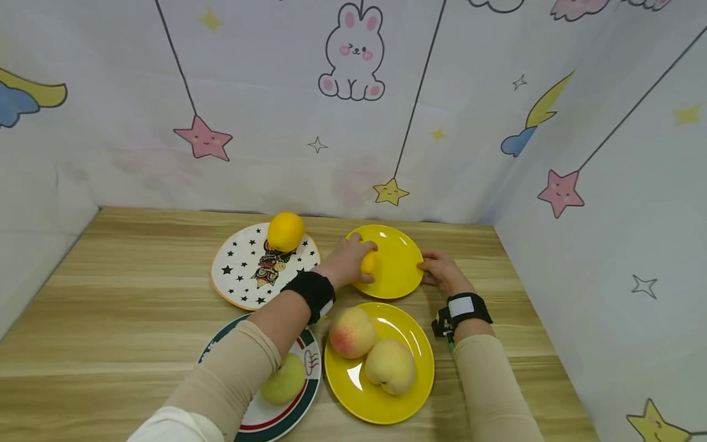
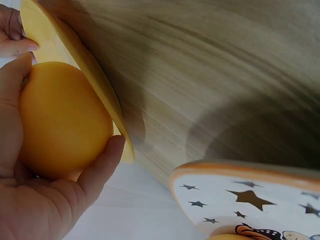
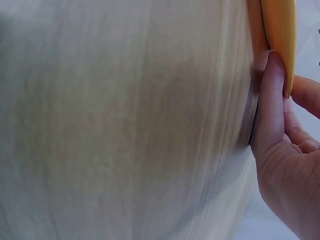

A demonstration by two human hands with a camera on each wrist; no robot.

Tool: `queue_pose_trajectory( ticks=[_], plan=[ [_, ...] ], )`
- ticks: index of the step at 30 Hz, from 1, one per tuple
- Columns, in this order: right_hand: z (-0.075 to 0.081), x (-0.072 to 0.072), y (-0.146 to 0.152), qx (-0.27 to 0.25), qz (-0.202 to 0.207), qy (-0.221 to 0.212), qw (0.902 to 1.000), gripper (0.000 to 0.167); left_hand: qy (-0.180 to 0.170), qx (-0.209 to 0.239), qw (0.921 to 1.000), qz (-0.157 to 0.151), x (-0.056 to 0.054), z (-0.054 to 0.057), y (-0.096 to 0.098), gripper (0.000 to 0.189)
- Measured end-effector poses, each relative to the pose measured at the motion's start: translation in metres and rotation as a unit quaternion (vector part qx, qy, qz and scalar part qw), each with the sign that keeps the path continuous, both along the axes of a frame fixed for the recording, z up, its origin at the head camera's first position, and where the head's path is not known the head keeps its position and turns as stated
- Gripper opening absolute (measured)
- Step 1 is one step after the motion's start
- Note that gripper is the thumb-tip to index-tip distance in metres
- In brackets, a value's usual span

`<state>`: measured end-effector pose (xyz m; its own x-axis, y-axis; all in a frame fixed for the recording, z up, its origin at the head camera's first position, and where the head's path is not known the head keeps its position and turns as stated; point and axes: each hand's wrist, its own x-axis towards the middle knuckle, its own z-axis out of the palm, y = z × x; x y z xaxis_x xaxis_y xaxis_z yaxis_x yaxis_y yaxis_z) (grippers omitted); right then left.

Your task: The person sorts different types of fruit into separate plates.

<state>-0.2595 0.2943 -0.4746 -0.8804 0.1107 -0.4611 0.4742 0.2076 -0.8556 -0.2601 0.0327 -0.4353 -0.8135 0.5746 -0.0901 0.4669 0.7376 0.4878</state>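
Observation:
My left hand (image 1: pixel 347 261) grips an orange (image 2: pixel 65 120), its fingers and thumb curled round the fruit. The orange is over the left part of the far yellow plate (image 1: pixel 394 270); in the left wrist view, the fingertips come right at that plate's rim. On the plate's right side, my right hand (image 1: pixel 442 271) pinches the rim (image 3: pixel 280 45) between thumb and fingers. Another orange (image 1: pixel 285 232) sits on the white star-patterned plate (image 1: pixel 237 270), just left of my left hand.
A nearer yellow plate (image 1: pixel 381 411) bears two peaches (image 1: pixel 390 366). Left of it, a green-rimmed white plate (image 1: pixel 301 408) holds a green apple (image 1: pixel 283 379), partly under my left forearm. Cloth-covered walls (image 1: pixel 276 92) stand behind and right of the wooden table (image 1: pixel 138 307).

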Motion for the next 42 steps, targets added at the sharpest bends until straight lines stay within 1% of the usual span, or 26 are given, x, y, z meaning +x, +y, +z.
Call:
queue_pose_trajectory(
  ticks=[4, 9, 12, 17, 20, 24, 29, 34, 42],
  plan=[
    [0.002, 0.002, -0.002, 0.0, 0.004, 0.003, 1.0, 0.052, -0.01, 0.02, 0.9997, -0.009, 0.0, -0.001, -0.001, 0.074],
    [0.001, 0.002, -0.002, 0.002, 0.001, 0.002, 1.0, 0.051, -0.024, 0.054, 0.9979, -0.028, 0.001, 0.002, -0.001, 0.091],
    [0.0, 0.001, -0.002, 0.001, 0.0, 0.003, 1.0, 0.051, -0.033, 0.063, 0.9971, -0.028, 0.001, 0.003, -0.001, 0.098],
    [-0.001, 0.001, -0.001, -0.001, -0.002, 0.003, 1.0, 0.052, -0.023, 0.041, 0.9988, -0.017, -0.001, 0.002, -0.006, 0.103],
    [0.0, 0.002, -0.001, 0.001, 0.0, 0.002, 1.0, 0.052, -0.018, 0.035, 0.9992, -0.011, -0.001, 0.003, -0.011, 0.105],
    [-0.001, 0.001, -0.001, 0.001, -0.003, 0.0, 1.0, 0.052, -0.018, 0.038, 0.9991, -0.002, 0.001, 0.007, -0.019, 0.107],
    [-0.002, 0.001, 0.0, -0.008, -0.005, 0.006, 0.9999, 0.051, -0.032, 0.037, 0.9988, 0.01, 0.0, 0.011, -0.026, 0.11],
    [-0.002, 0.001, 0.0, -0.018, -0.003, 0.013, 0.9998, 0.051, -0.035, 0.02, 0.999, 0.019, -0.003, 0.01, -0.031, 0.116],
    [-0.002, -0.001, -0.001, -0.009, -0.001, 0.004, 1.0, 0.05, -0.025, 0.008, 0.9994, 0.024, -0.004, 0.008, -0.041, 0.118]
  ],
)
